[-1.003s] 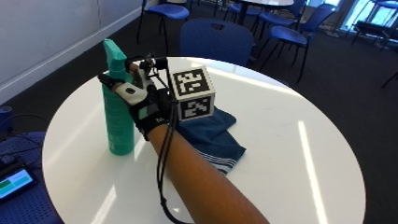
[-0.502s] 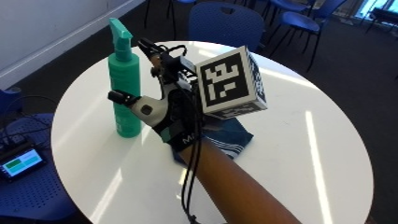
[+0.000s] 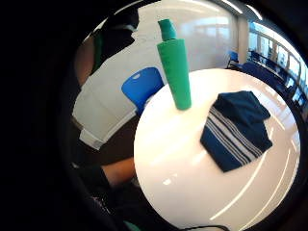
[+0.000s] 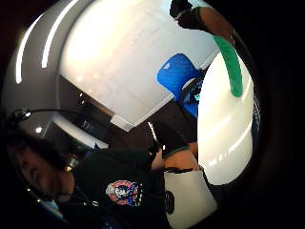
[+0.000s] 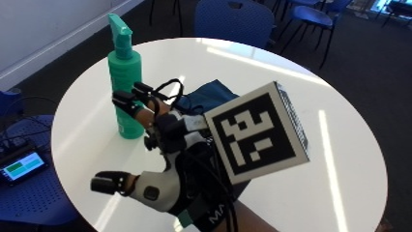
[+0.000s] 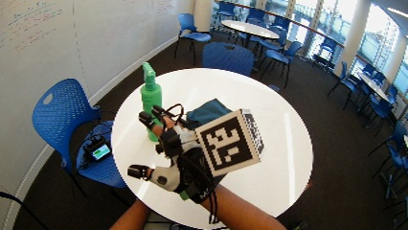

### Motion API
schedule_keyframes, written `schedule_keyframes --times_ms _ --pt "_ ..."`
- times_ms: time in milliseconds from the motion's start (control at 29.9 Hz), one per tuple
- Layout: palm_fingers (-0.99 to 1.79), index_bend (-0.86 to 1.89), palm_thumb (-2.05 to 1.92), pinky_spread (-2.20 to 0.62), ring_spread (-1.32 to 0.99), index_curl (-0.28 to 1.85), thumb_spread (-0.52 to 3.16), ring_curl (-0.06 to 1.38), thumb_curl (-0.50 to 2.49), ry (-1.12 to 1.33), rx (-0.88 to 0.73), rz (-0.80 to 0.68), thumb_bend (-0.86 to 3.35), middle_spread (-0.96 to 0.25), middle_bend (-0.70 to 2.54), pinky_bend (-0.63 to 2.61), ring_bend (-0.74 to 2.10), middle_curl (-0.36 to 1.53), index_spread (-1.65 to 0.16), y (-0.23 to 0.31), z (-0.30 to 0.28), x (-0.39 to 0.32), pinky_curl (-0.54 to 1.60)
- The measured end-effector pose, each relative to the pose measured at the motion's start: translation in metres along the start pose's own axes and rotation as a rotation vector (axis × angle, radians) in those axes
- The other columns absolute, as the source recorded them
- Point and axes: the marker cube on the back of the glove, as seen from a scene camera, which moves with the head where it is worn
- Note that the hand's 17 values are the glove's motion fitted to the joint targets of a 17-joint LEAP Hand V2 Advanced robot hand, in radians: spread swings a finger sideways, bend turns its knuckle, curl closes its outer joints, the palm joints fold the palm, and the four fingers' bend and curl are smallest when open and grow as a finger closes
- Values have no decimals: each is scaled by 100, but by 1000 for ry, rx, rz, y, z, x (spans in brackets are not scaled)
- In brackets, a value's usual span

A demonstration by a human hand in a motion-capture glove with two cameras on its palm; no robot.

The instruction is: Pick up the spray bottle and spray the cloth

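So far, nothing of the task is seen to be done, as judged from how the things lie. The round white worktop (image 5: 334, 145) carries both of the task's things, and it is seen whole in the wide outside view, with blue chairs (image 6: 61, 108) standing around it.

The gloved right hand, the grip (image 5: 164, 159), is held above the near part of the worktop, between the person and the things. Its fingers are spread and nearly straight, with the thumb set out to one side, and nothing is held in them. In the outside view the fingertips reach toward the spray bottle (image 5: 125, 79) but are not seen to touch it.

The dark blue cloth (image 3: 238, 127), with pale stripes across one end, lies crumpled on the worktop just beside the bottle. In the outside view it is mostly hidden behind the hand. Whether it is damp cannot be told.

The green spray bottle stands upright near the worktop's edge, its nozzle at the top, and it is apart from the cloth in the little finger side palm view. It is not gripped and not lifted.

Everything is therefore judged still to be done: the bottle is to be grasped, raised, aimed at the cloth and its nozzle pressed. The reach toward the bottle appears to be the step in hand.
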Motion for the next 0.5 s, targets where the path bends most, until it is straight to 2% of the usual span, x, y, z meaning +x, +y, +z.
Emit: schedule_keyframes --times_ms 502 --pt "56 19 58 21 -5 35 98 33 41 -89 -75 -11 -3 -9 17 17 28 34 -47 30 0 -12 29"
